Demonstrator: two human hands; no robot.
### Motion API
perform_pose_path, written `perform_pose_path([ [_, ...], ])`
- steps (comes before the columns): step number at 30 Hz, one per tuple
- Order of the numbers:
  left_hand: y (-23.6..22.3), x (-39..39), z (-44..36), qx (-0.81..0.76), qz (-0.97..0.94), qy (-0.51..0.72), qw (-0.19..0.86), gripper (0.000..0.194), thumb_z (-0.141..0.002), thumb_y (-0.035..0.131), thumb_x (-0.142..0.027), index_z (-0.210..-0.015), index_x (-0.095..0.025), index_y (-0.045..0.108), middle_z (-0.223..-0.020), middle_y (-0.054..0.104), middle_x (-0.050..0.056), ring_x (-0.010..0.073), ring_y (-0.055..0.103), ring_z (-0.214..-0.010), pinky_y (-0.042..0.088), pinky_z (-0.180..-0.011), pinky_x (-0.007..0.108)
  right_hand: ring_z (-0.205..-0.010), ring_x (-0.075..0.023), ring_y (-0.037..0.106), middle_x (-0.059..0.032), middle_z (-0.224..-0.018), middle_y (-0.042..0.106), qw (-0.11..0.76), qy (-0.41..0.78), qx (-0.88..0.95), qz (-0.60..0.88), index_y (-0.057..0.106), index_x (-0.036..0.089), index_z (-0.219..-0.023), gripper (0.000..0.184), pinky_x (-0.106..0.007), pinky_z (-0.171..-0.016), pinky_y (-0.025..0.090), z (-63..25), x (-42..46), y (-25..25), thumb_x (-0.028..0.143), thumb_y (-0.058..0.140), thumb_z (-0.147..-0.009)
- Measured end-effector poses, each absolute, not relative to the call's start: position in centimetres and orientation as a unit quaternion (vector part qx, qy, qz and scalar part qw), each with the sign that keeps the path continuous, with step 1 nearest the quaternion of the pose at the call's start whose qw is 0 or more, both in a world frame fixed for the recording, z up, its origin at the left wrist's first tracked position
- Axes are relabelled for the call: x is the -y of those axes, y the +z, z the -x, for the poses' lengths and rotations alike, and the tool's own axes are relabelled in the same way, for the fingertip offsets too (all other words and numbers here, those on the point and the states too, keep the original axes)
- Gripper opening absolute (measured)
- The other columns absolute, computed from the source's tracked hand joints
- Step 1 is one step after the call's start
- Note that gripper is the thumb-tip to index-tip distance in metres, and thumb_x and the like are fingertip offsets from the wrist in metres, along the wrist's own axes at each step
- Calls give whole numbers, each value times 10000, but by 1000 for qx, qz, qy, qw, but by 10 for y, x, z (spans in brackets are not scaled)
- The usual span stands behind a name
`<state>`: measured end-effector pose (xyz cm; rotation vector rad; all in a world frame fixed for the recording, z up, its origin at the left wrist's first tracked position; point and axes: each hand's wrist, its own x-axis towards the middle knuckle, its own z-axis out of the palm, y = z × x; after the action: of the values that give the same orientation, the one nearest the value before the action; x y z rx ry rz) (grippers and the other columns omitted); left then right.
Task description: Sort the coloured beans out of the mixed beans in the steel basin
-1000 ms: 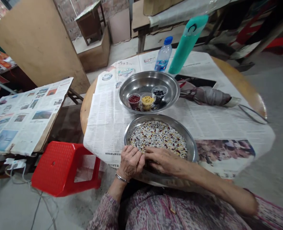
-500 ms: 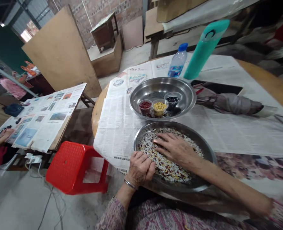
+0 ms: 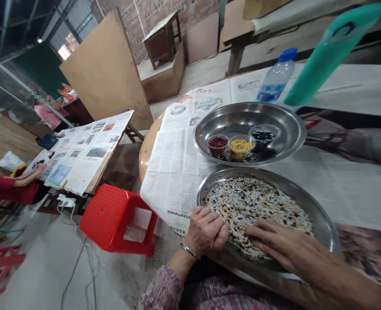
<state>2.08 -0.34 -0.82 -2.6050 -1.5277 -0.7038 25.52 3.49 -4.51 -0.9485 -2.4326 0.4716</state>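
A wide steel basin (image 3: 319, 206) lies at the front of the table, filled with a thin layer of mixed white, dark red, yellow and black grains and beans (image 3: 258, 206). My left hand (image 3: 206, 230), with a metal bangle on its wrist, is curled at the basin's near edge, fingertips on the mix. My right hand (image 3: 274, 241) rests flat with spread fingers on the near right of the grains. Behind, a steel tray (image 3: 242, 110) holds a cup of red beans (image 3: 217, 145), a cup of yellow grains (image 3: 240, 147) and a cup of black beans (image 3: 262, 137).
The steel vessels stand on a newspaper-covered round wooden table (image 3: 164, 181), with a water bottle (image 3: 276, 77), a teal flask (image 3: 332, 56) and a folded umbrella (image 3: 364, 146) beyond. A red stool (image 3: 113, 217) stands left. Another person (image 3: 47, 116) sits past a newspaper-covered table (image 3: 84, 150).
The whole view has swung, shifting the table rightward in the picture. My right hand has drawn back from the middle of the grains toward the near right of the basin.
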Motion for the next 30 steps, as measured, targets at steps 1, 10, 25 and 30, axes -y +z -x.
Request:
perform_pose_path([
  [1, -8, 3, -21, 493, 841, -221, 23, 314, -916, 475, -259, -609, -196, 498, -609, 503, 21, 166, 491, -689, 394, -699, 345, -765, -148, 666, -28, -887, 691, 246, 167, 892, 342, 708, 322, -963, 258, -241, -653, 555, -254, -39, -49, 362, 453, -952],
  [10, -10, 3, -22, 484, 841, -235, 55, 323, -898, 491, -263, -583, -191, 492, -582, 511, -2, 140, 474, -641, 374, -685, 325, -912, -251, 668, -104, -1003, 686, 272, 89, 866, 411, 661, 201, -1080, 352, -386, -820, 554, -246, -98, -40, 351, 372, -947],
  [25, -8, 0, -19, 470, 827, -308, 10, 303, -945, 425, -209, -656, -192, 513, -680, 554, 45, 187, 482, -730, 392, -718, 354, -950, -216, 534, -89, -1004, 593, 195, 131, 927, 292, 664, 196, -940, 97, -346, -821, 477, -188, -61, 6, 214, 579, -897],
  [30, -6, -2, -20, 468, 828, -310, 2, 304, -945, 434, -183, -645, -196, 482, -645, 518, 26, 176, 456, -693, 364, -698, 351, -873, -193, 560, -63, -913, 597, 167, 139, 927, 305, 646, 196, -880, 103, -301, -745, 490, -235, -47, 8, 168, 549, -903],
])
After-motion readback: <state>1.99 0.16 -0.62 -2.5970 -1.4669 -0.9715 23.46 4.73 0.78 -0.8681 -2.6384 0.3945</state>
